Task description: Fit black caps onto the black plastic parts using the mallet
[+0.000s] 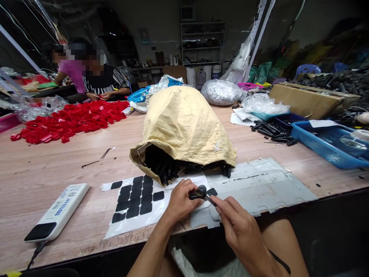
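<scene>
My left hand is closed around a small black part with a rounded end, just above the front of the table. From the right, my right hand grips a thin dark rod between thumb and fingers, its tip meeting the black part. Whether rod and part are joined I cannot tell. Left of my hands lies a white sheet bearing several black rounded-square stickers. Behind it, a yellow woven sack lies with its mouth towards me, black pieces showing inside.
A grey flat board lies at the right front. A white power bank with a cable sits at the left. Red parts are heaped far left, near two people. Black parts and a blue basket stand right.
</scene>
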The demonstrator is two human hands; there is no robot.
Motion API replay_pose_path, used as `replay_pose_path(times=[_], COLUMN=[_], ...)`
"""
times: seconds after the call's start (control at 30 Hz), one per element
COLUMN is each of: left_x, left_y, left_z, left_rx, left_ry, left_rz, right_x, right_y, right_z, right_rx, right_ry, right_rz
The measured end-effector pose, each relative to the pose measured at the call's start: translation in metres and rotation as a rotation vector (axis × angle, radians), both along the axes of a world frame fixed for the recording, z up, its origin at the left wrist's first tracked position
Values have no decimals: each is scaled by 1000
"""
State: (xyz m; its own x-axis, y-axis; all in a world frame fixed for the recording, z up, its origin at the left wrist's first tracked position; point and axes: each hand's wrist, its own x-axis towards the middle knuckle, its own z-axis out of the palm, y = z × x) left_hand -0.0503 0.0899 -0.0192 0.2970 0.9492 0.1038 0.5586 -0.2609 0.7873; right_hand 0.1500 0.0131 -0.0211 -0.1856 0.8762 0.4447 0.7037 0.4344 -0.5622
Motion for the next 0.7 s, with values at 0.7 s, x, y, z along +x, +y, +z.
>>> replay_pose_path(times=[0.7], left_x=[1], left_y=[-1], left_z=[1], left_rx=[9], left_ry=[49], left_rz=[18], right_x=[149], right_y=[76], right_z=[-19], right_rx=[41], right_ry=[-405], right_rz=[-701])
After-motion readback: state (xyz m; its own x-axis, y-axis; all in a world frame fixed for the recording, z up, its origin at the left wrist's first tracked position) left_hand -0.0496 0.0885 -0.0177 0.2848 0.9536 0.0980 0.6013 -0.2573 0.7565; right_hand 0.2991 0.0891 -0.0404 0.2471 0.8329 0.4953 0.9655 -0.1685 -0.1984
